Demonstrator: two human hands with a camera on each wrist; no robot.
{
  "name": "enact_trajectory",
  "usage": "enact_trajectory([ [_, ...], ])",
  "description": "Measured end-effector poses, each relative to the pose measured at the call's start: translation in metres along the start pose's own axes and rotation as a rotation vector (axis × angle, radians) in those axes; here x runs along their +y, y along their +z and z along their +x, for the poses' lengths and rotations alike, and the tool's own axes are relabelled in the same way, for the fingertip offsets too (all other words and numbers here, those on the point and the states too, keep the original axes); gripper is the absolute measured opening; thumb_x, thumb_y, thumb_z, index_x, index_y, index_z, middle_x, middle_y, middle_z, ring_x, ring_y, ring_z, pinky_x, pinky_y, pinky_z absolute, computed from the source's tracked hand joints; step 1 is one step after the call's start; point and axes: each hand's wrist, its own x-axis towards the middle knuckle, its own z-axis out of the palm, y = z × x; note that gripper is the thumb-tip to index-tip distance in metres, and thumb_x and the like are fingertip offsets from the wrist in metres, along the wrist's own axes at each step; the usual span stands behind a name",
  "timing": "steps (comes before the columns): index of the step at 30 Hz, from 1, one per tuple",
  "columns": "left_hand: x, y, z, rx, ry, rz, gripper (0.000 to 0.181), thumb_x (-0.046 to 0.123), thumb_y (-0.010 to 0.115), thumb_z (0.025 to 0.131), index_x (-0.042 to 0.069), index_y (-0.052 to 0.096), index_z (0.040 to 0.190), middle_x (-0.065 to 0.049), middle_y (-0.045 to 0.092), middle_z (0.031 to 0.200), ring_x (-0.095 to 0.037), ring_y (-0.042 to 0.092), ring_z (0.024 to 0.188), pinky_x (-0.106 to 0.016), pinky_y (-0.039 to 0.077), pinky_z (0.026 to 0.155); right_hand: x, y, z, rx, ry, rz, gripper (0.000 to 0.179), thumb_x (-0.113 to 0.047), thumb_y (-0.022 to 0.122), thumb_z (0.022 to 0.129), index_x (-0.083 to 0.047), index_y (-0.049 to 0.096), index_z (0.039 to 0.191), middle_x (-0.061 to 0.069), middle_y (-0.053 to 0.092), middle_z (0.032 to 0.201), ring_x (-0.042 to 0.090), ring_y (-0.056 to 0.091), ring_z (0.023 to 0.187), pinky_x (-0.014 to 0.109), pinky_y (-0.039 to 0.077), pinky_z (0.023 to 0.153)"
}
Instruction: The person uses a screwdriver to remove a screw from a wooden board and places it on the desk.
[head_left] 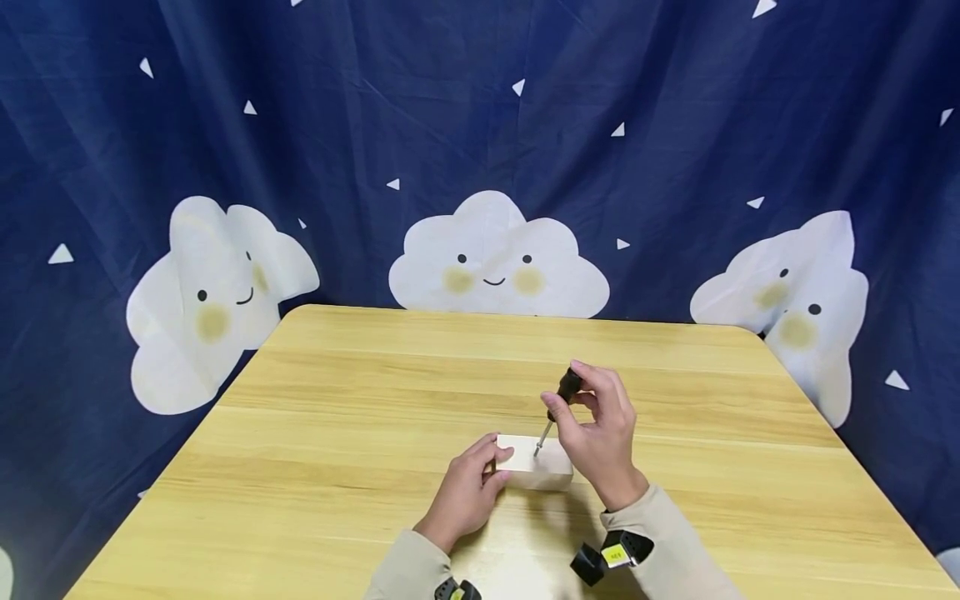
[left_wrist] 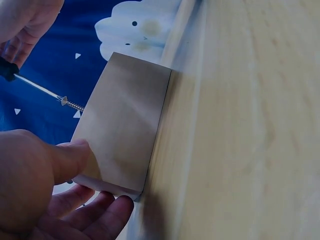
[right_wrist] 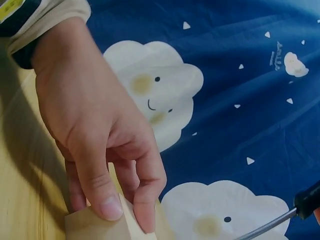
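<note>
A pale wooden block point(head_left: 536, 481) lies on the table near the front middle. My left hand point(head_left: 467, 493) grips its left end, thumb on the near side and fingers around the end and top. In my right hand point(head_left: 606, 437) is a screwdriver with a black handle point(head_left: 567, 386), pinched between thumb and fingers and slanting down to the left. Its tip meets the head of a metal screw point(left_wrist: 74, 106), which stands out of the block's upper face with much of its thread showing. The right wrist view shows the left hand on the block point(right_wrist: 97, 225) and part of the screwdriver shaft point(right_wrist: 267, 225).
The light wood table point(head_left: 337, 400) stretches away around the block on every side. Behind it hangs a dark blue curtain point(head_left: 480, 133) with white smiling clouds and small triangles. Black straps with camera mounts point(head_left: 588, 565) sit on the wrists over beige sleeves.
</note>
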Motion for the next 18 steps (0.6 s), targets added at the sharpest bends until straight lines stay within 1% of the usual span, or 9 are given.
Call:
enact_trajectory([
  [4, 0.0002, -0.0005, 0.0011, -0.005, -0.005, -0.004, 0.026, 0.003, 0.065, 0.091, 0.003, 0.066, 0.117, -0.021, 0.053, 0.136, -0.034, 0.048, 0.128, -0.042, 0.043, 0.104, -0.0016, -0.0002, 0.0011, 0.010, 0.021, 0.010, 0.046, -0.022, 0.069, 0.091, 0.016, 0.054, 0.115, 0.024, 0.056, 0.091, 0.025, 0.061, 0.072, 0.014, 0.056, 0.066],
  [7, 0.0003, -0.0007, 0.0023, -0.007, -0.009, -0.005, 0.026, 0.004, 0.065, 0.091, 0.003, 0.066, 0.117, -0.020, 0.054, 0.136, -0.033, 0.048, 0.129, -0.044, 0.041, 0.106, -0.0019, -0.0012, 0.0022, -0.002, 0.033, 0.029, 0.041, -0.011, 0.069, 0.091, 0.016, 0.053, 0.117, 0.023, 0.058, 0.090, 0.026, 0.064, 0.074, 0.016, 0.057, 0.068],
  [9, 0.0002, -0.0005, 0.0028, -0.007, -0.009, -0.005, 0.025, 0.004, 0.065, 0.091, 0.004, 0.066, 0.116, -0.019, 0.054, 0.136, -0.033, 0.048, 0.129, -0.044, 0.041, 0.107, -0.0016, -0.0021, 0.0024, -0.013, 0.035, 0.034, 0.040, -0.009, 0.069, 0.091, 0.016, 0.053, 0.118, 0.023, 0.059, 0.090, 0.028, 0.065, 0.074, 0.017, 0.057, 0.069],
  [11, -0.0001, -0.0002, 0.0031, -0.006, -0.009, -0.006, 0.024, 0.004, 0.065, 0.091, 0.004, 0.066, 0.115, -0.019, 0.054, 0.136, -0.033, 0.048, 0.129, -0.044, 0.041, 0.106, -0.0010, -0.0027, 0.0022, -0.018, 0.033, 0.029, 0.042, -0.012, 0.068, 0.092, 0.016, 0.053, 0.119, 0.023, 0.059, 0.091, 0.029, 0.064, 0.074, 0.017, 0.057, 0.070],
  [15, -0.0014, 0.0006, 0.0013, -0.003, -0.005, -0.002, 0.025, 0.004, 0.065, 0.091, 0.004, 0.066, 0.116, -0.019, 0.054, 0.136, -0.033, 0.048, 0.128, -0.043, 0.042, 0.106, 0.0004, -0.0032, 0.0003, -0.012, 0.034, 0.001, 0.050, -0.027, 0.069, 0.092, 0.015, 0.055, 0.117, 0.024, 0.057, 0.092, 0.028, 0.061, 0.073, 0.015, 0.057, 0.068],
  [18, -0.0020, 0.0011, 0.0004, -0.001, 0.003, -0.005, 0.025, 0.005, 0.065, 0.091, 0.005, 0.066, 0.116, -0.019, 0.053, 0.137, -0.033, 0.048, 0.128, -0.042, 0.044, 0.104, 0.0005, -0.0031, 0.0005, 0.001, 0.038, -0.002, 0.051, -0.028, 0.069, 0.091, 0.014, 0.056, 0.116, 0.023, 0.056, 0.091, 0.025, 0.059, 0.073, 0.015, 0.056, 0.066],
])
